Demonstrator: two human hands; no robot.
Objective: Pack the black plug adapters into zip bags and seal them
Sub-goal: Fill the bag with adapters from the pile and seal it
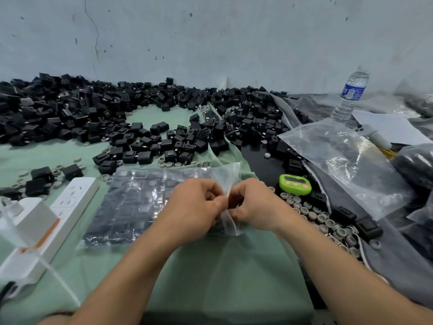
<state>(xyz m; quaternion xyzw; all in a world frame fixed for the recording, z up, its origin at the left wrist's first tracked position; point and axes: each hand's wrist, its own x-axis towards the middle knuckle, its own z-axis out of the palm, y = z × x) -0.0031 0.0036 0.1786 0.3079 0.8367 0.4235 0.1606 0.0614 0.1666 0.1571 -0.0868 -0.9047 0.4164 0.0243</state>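
A clear zip bag (140, 202) packed flat with rows of black plug adapters lies on the green cloth (234, 266) in front of me. My left hand (196, 207) and my right hand (250, 205) meet at the bag's right edge, and both pinch the plastic strip there with curled fingers. The strip between the fingers is mostly hidden. Loose black plug adapters (145, 141) lie heaped across the back of the table.
A white power strip (68, 207) lies at the left, next to a white block. A green timer (295, 184), several grey rings (323, 219), empty clear zip bags (346, 160) and a water bottle (351, 92) stand at the right. Grey cloth covers the right side.
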